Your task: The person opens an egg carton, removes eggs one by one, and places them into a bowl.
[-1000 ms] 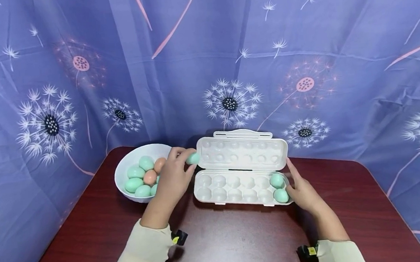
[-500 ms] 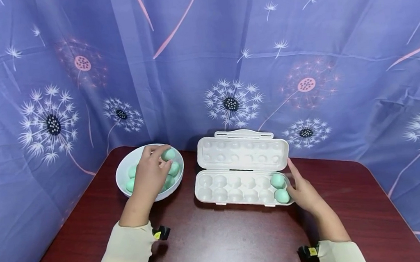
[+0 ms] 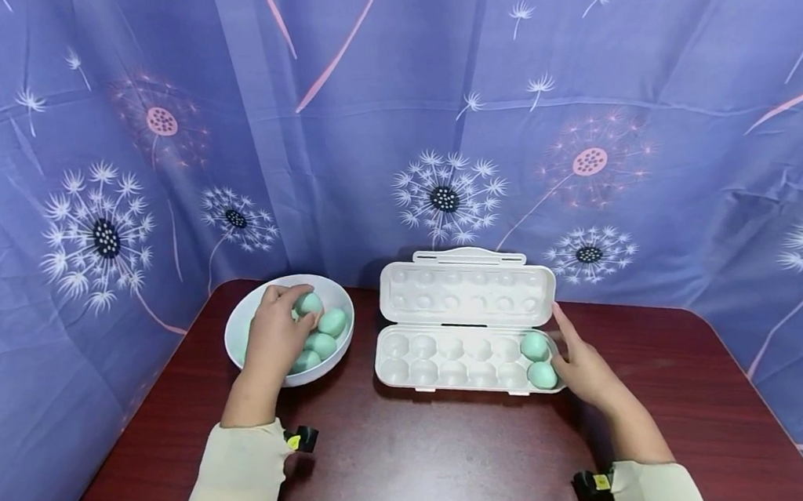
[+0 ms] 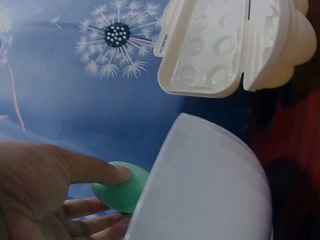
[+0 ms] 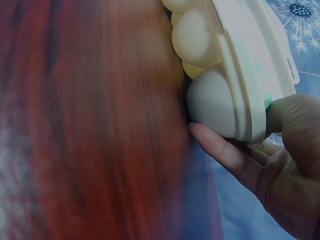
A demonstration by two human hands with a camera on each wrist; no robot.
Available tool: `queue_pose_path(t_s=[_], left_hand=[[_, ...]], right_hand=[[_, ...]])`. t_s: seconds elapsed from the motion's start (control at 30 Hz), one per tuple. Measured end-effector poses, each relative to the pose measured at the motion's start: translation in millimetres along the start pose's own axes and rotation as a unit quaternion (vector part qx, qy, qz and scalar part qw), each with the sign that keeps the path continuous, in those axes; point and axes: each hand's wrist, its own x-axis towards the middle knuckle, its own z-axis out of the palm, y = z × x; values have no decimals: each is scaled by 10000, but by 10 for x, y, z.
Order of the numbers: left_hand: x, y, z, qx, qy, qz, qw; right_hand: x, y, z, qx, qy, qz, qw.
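Note:
My left hand (image 3: 271, 335) is over the white bowl (image 3: 343, 296), pinching a green egg (image 3: 309, 303) between thumb and fingers. The left wrist view shows the thumb pressed on that egg (image 4: 120, 187), partly behind the bowl's wall (image 4: 210, 185). Several more green eggs (image 3: 332, 323) lie in the bowl; my hand hides part of its contents. To the right, a white egg carton (image 3: 467, 288) stands with its lid raised. Two green eggs (image 3: 535, 346) sit in its right-end column. My right hand (image 3: 582, 362) grips that end, thumb at the rim, a finger against the outer wall.
The dark red wooden table (image 3: 418, 461) bears the bowl and carton. A blue curtain (image 3: 367, 167) with dandelion prints hangs right behind them and along the left side. Black wrist cameras (image 3: 303, 439) are strapped at both cuffs.
My left hand has moved left from beside the carton, carrying the green egg back and down into the bowl. The right hand keeps its grip on the carton's end.

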Motion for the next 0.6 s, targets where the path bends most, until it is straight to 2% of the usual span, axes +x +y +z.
queue_pose_path(t_s=[0.23,0.6], left_hand=[[34,-139,84,288,-339,-102,9990],[45,-253,166,381,-575,-62,9976]], right_hand=[[6,-5,-6,31,-4,19,10000],[10,11,-1,43,17,-7,10000]])
